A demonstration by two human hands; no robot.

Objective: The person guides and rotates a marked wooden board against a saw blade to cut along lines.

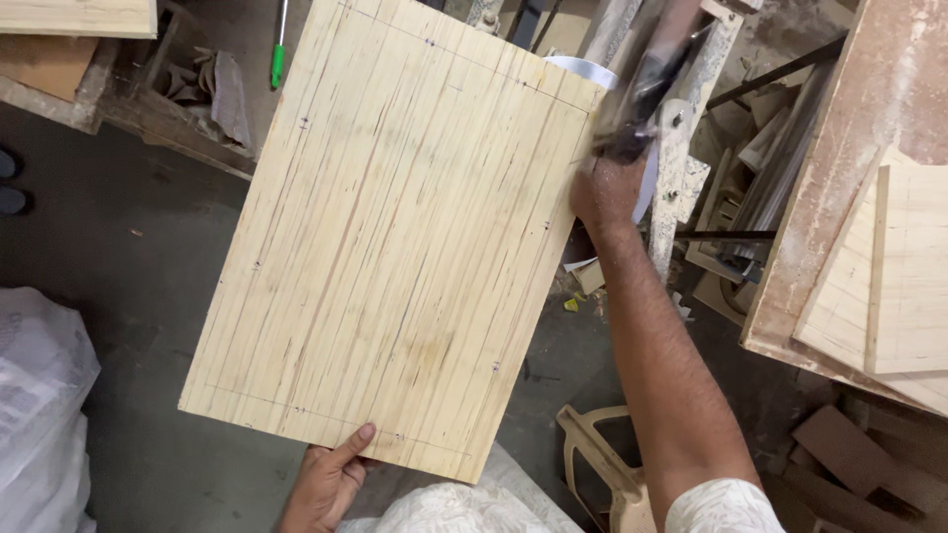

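Plywood panel point(395, 237) runs lengthwise away from my left hand point(331, 479) pinching its near edge; my right hand point(604, 192) grips a blurred tool point(647, 84) at its far corner.

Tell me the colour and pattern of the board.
Pale yellow board with fine lengthwise streaks; head view.

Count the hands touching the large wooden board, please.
2. The left hand grips the large wooden board at its near edge; the right hand is at its right edge, though blurred there.
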